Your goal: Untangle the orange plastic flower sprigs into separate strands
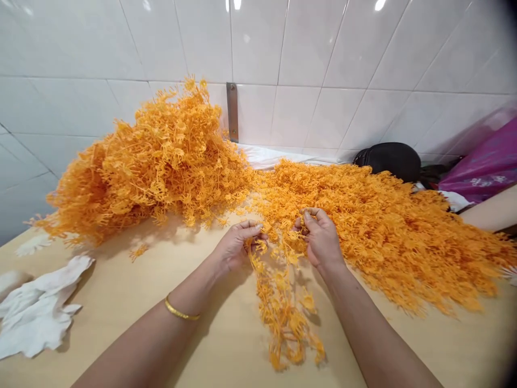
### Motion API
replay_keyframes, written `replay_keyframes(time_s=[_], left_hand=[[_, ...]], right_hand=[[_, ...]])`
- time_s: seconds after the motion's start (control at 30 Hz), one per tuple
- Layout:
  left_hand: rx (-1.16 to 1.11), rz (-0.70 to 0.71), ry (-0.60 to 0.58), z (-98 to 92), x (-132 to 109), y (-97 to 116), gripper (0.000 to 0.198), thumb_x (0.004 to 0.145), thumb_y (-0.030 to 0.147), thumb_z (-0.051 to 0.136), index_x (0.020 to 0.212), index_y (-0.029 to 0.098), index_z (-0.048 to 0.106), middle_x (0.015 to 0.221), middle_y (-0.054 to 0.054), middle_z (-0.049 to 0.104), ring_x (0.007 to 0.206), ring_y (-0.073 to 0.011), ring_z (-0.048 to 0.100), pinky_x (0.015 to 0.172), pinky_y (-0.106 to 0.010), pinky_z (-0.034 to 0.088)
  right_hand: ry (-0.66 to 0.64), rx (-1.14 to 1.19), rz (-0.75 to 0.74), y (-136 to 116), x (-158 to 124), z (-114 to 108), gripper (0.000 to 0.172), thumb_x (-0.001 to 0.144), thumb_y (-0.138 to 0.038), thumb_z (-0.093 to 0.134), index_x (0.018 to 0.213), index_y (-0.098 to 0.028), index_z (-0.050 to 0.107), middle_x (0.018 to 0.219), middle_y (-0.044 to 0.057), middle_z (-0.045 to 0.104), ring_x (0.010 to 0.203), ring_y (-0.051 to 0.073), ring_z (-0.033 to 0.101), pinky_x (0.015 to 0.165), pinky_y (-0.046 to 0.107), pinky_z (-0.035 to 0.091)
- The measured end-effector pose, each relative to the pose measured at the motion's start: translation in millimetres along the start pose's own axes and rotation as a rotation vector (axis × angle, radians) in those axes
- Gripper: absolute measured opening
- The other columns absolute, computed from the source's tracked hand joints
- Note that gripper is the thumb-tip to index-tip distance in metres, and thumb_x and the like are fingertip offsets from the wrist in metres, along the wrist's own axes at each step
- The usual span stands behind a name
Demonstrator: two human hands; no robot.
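Note:
Between my hands hangs a loose cluster of orange artificial flower sprigs (283, 302), its lower end trailing over the tabletop toward me. My left hand (241, 242), below a gold bangle, pinches the cluster's left side between thumb and fingers. On the other side my right hand (321, 237) has its thumb pressed to its fingers on the same orange sprigs. A broad, flat heap of orange sprigs (404, 231) lies right behind and beside my right hand. Beyond my left hand rises a taller, tangled orange pile (161, 161).
Crumpled white cloth (44, 307) lies at the left of the table (161, 285). One small orange piece (138, 252) sits apart near the tall pile. A black rounded bag (390, 160) and a purple bag (484, 156) stand at the back right, against the tiled wall (302, 48).

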State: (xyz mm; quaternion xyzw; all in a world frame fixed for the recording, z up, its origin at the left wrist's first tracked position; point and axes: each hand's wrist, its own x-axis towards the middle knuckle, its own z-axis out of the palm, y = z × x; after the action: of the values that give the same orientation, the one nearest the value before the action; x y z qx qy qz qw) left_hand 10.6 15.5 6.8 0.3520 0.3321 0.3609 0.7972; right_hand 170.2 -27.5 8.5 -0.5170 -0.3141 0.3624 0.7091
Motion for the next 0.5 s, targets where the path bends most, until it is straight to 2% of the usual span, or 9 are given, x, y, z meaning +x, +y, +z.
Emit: replay_keyframes(time_s=[0.1,0.2,0.27,0.37,0.43,0.5], left_hand=[[-0.052,0.002,0.068,-6.3,6,0,0.012,0.060,0.015,0.066,0.067,0.014,0.056,0.059,-0.003,0.061,0.054,-0.0101,0.056,0.049,-0.020,0.042],[-0.059,0.033,0.109,-11.4,11,-2,0.012,0.059,0.014,0.067,0.067,0.014,0.058,0.057,0.000,0.058,0.053,-0.0080,0.054,0.050,-0.019,0.041],[-0.023,0.052,0.091,-11.7,12,-4,0.013,0.058,0.016,0.069,0.065,0.014,0.058,0.054,0.001,0.056,0.050,-0.0073,0.051,0.049,-0.019,0.040],[0.004,0.048,0.040,-7.2,12,-7,0.015,0.057,0.019,0.070,0.062,0.014,0.057,0.053,0.002,0.055,0.048,-0.0077,0.050,0.048,-0.020,0.038],[-0.017,0.054,0.013,-3.4,10,-9,0.015,0.056,0.019,0.070,0.060,0.014,0.056,0.052,0.002,0.054,0.048,-0.0073,0.050,0.049,-0.020,0.038],[-0.027,0.062,-0.004,-1.1,9,-11,0.016,0.057,0.019,0.069,0.058,0.013,0.055,0.052,0.002,0.055,0.048,-0.0064,0.049,0.048,-0.019,0.036]], right_hand=[[-0.093,0.005,0.155,2,-5,3,0.022,0.061,-0.034,0.063,0.072,-0.021,0.049,0.054,-0.005,0.054,0.050,0.010,0.050,0.048,0.021,0.036],[-0.255,-0.077,0.199,3,-11,7,0.023,0.060,-0.034,0.065,0.073,-0.019,0.054,0.059,-0.003,0.055,0.055,0.011,0.050,0.053,0.022,0.038],[-0.334,-0.142,0.143,4,-15,11,0.022,0.066,-0.036,0.062,0.080,-0.019,0.057,0.060,-0.003,0.053,0.058,0.011,0.049,0.054,0.022,0.037],[-0.434,-0.262,-0.027,7,-23,17,0.023,0.073,-0.037,0.056,0.091,-0.022,0.055,0.066,-0.002,0.054,0.063,0.012,0.048,0.058,0.023,0.036],[-0.451,-0.379,-0.148,9,-26,20,0.020,0.075,-0.035,0.055,0.090,-0.022,0.055,0.072,-0.001,0.055,0.065,0.013,0.047,0.060,0.024,0.036],[-0.408,-0.494,-0.217,12,-28,21,0.014,0.075,-0.034,0.055,0.081,-0.021,0.056,0.070,-0.002,0.054,0.062,0.012,0.044,0.058,0.024,0.033]])
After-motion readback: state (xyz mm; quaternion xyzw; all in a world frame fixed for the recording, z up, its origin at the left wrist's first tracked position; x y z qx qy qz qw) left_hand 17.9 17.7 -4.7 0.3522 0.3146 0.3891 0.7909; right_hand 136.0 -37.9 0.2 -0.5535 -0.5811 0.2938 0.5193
